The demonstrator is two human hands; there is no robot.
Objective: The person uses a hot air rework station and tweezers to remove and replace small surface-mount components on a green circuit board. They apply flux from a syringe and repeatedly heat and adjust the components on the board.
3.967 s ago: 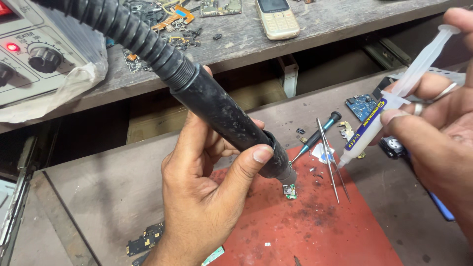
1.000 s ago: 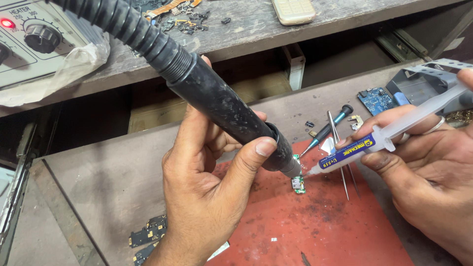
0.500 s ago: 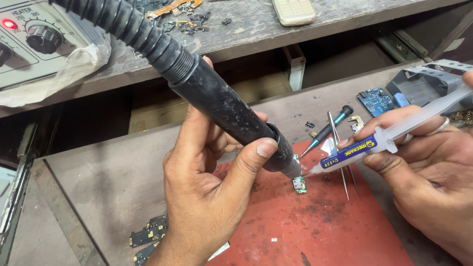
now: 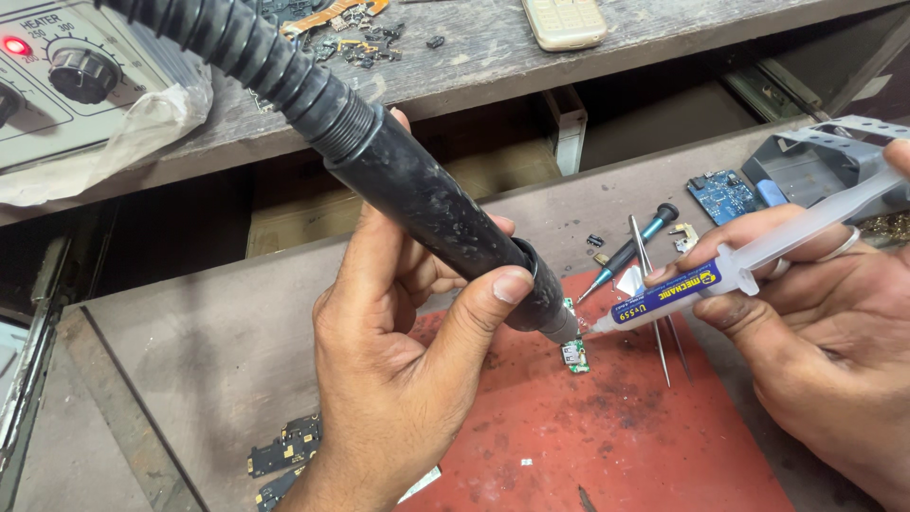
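A: Nearest the camera?
B: Left hand [image 4: 398, 379], low centre, rising from the bottom edge; fingers clamped round a black hot-air wand [image 4: 436, 223], thumb pressed on top near the nozzle end, other fingers curled beneath.

A: And the wand itself?
B: Tilted, nozzle [image 4: 561, 327] down and to the right, just above a tiny green board [image 4: 573, 356] on a red mat [image 4: 607, 436]; ribbed black hose [image 4: 256, 52] running from the upper end off to the top left.

A: Right side?
B: Right hand [image 4: 806, 322], entering from the right edge; fingers closed on a clear syringe [image 4: 730, 275] with a blue label, thumb under the barrel, forefinger along the top, a ring on one finger; tip [image 4: 595, 329] slanted down-left, just beside the nozzle and over the small board.

A: Around the mat?
B: Bottom left of it, dark board scraps [image 4: 284, 455] on the grey bench [image 4: 190, 360]; under the syringe, steel tweezers [image 4: 654, 303] lying lengthwise; beside them a small teal-handled screwdriver [image 4: 626, 254].

A: Further back?
B: Blue circuit board [image 4: 722, 194] behind the right hand; next to it a grey metal bracket [image 4: 815, 166].

A: Farthest?
B: Raised wooden shelf [image 4: 474, 57]; at its left a heater unit [image 4: 66, 76] with knobs and a lit red lamp, plastic wrap hanging off it; loose parts [image 4: 351, 28] scattered mid-shelf; pale keypad phone [image 4: 564, 21] at the top edge.
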